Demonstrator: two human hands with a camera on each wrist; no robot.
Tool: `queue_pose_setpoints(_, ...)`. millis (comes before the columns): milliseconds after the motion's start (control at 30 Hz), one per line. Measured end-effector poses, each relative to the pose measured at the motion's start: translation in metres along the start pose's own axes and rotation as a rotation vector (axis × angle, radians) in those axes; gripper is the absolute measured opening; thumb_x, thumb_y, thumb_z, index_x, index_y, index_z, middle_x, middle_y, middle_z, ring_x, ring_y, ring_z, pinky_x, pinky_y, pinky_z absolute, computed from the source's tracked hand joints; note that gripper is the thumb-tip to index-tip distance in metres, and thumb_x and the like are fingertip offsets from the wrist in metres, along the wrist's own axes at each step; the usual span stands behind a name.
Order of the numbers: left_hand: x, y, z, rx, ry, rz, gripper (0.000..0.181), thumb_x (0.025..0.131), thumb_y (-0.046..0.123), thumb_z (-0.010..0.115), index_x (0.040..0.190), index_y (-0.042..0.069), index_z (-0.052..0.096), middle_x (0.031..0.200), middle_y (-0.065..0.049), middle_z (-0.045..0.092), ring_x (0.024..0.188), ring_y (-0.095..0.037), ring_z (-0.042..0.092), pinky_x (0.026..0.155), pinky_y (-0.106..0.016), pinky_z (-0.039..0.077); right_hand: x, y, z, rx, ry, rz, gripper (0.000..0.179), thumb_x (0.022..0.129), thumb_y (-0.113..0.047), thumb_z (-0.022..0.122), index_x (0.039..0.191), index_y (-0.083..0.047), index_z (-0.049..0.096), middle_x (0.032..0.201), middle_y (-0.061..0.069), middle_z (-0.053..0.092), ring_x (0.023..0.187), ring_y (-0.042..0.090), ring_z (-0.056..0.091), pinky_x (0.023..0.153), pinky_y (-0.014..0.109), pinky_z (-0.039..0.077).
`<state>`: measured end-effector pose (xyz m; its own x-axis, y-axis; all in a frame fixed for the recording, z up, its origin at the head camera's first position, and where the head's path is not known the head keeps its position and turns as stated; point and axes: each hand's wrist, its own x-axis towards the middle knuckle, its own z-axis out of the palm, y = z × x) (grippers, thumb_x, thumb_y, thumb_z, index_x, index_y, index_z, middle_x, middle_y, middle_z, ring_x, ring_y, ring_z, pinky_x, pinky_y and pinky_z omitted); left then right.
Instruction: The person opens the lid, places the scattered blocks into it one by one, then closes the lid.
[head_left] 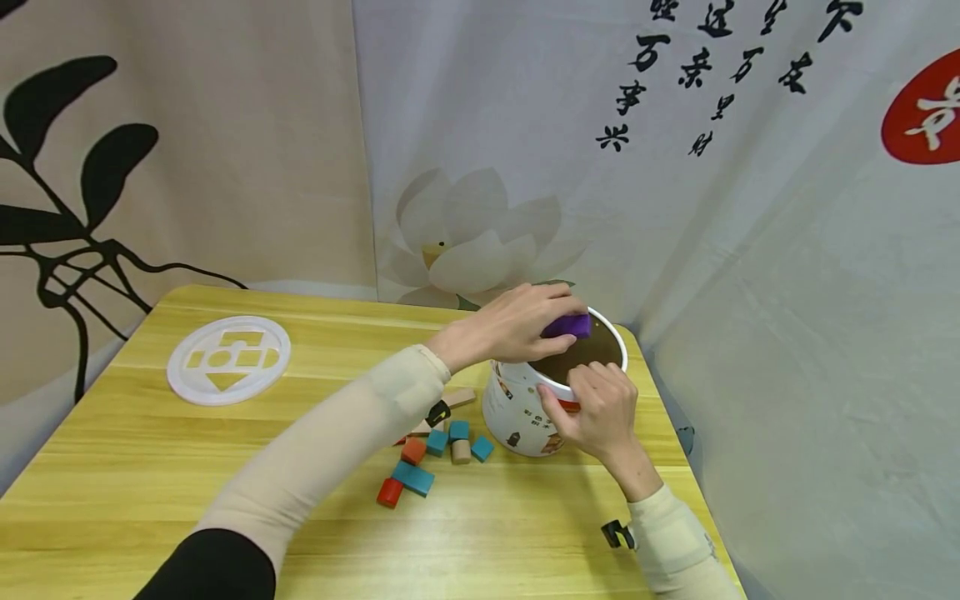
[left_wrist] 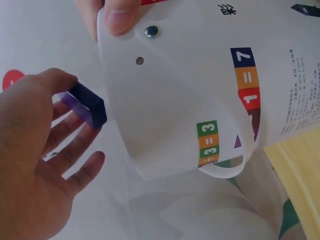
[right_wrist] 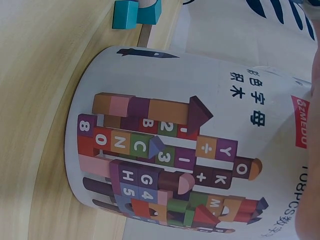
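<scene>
My left hand [head_left: 513,323] pinches a purple block [head_left: 570,326] between thumb and fingers, at the mouth of a white block bucket [head_left: 517,408]. In the left wrist view, the purple block [left_wrist: 89,105] shows a flat, rectangular shape just outside the bucket's rim line. With the thumb outside, my right hand [head_left: 602,408] grips the near right rim of the bucket. Printed letter-and-number blocks cover the bucket's side [right_wrist: 165,150] in the right wrist view. The bottom of its inside is hidden.
Left of the bucket lie several loose blocks, among them a red block [head_left: 390,492], a blue block [head_left: 413,478], an orange block [head_left: 413,451] and a plain wooden cylinder [head_left: 461,452]. A white lid with shaped holes [head_left: 180,375] rests at the table's far left. Fabric walls stand behind and right.
</scene>
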<state>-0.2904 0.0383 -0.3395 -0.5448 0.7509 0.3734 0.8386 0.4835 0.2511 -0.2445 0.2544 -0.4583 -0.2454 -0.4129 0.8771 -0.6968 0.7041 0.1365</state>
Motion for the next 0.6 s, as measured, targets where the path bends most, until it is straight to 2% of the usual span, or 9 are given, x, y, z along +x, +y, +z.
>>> queue_pose_setpoints(200,0.0033,-0.0002,0.0061,-0.025,-0.026,-0.015,0.040,0.114,0.028,0.067,0.149,0.009,0.068,0.132,-0.007,0.074,0.095,-0.017,0.069,0.089,-0.035,0.061,0.0003,-0.0003,0.0002,0.010,-0.001,0.001,0.056,0.106,-0.045,0.065,0.067,-0.012,0.042,0.058,-0.002,0.039,0.054,0.016,0.030,0.053,0.033,0.025)
queue_pose_setpoints(300,0.0036,-0.0005,0.0081,-0.047,-0.053,-0.031,0.047,0.116,0.029,0.064,0.158,0.007,0.062,0.146,-0.010,0.073,0.090,-0.020,0.071,0.093,-0.036,0.063,0.0007,-0.0002,0.0002,0.007,-0.002,-0.002,0.057,0.107,-0.046,0.064,0.066,-0.012,0.042,0.057,-0.002,0.038,0.053,0.016,0.029,0.052,0.034,0.025)
queue_pose_setpoints(367,0.0029,-0.0009,0.0085,-0.040,-0.069,-0.050,0.053,0.118,0.032,0.061,0.165,0.008,0.056,0.158,-0.013,0.068,0.101,-0.025,0.077,0.103,-0.039,0.063,0.0010,-0.0002,0.0002,0.005,0.001,-0.004,0.058,0.107,-0.046,0.063,0.066,-0.012,0.041,0.057,-0.002,0.036,0.052,0.016,0.029,0.051,0.033,0.024)
queue_pose_setpoints(433,0.0015,-0.0016,0.0084,-0.025,-0.082,-0.072,0.058,0.118,0.035,0.060,0.170,0.010,0.050,0.167,-0.015,0.060,0.121,-0.031,0.077,0.116,-0.045,0.060,0.0014,0.0001,0.0005,0.004,0.006,-0.008,0.058,0.107,-0.046,0.063,0.065,-0.012,0.040,0.056,-0.002,0.035,0.052,0.015,0.027,0.052,0.032,0.022)
queue_pose_setpoints(533,-0.0016,-0.0031,0.0083,0.006,-0.097,-0.101,0.063,0.118,0.042,0.059,0.172,0.014,0.047,0.175,-0.015,0.053,0.155,-0.034,0.060,0.131,-0.052,0.048,0.0017,0.0003,0.0013,0.004,0.021,-0.013,0.058,0.106,-0.045,0.064,0.064,-0.013,0.039,0.056,-0.003,0.033,0.053,0.014,0.025,0.053,0.030,0.020)
queue_pose_setpoints(600,-0.0046,-0.0043,0.0086,0.021,-0.106,-0.113,0.066,0.117,0.046,0.059,0.174,0.016,0.044,0.177,-0.013,0.050,0.164,-0.033,0.050,0.135,-0.055,0.042,0.0018,0.0003,0.0016,0.004,0.025,-0.016,0.058,0.106,-0.045,0.065,0.064,-0.013,0.039,0.056,-0.004,0.033,0.053,0.013,0.024,0.053,0.029,0.019)
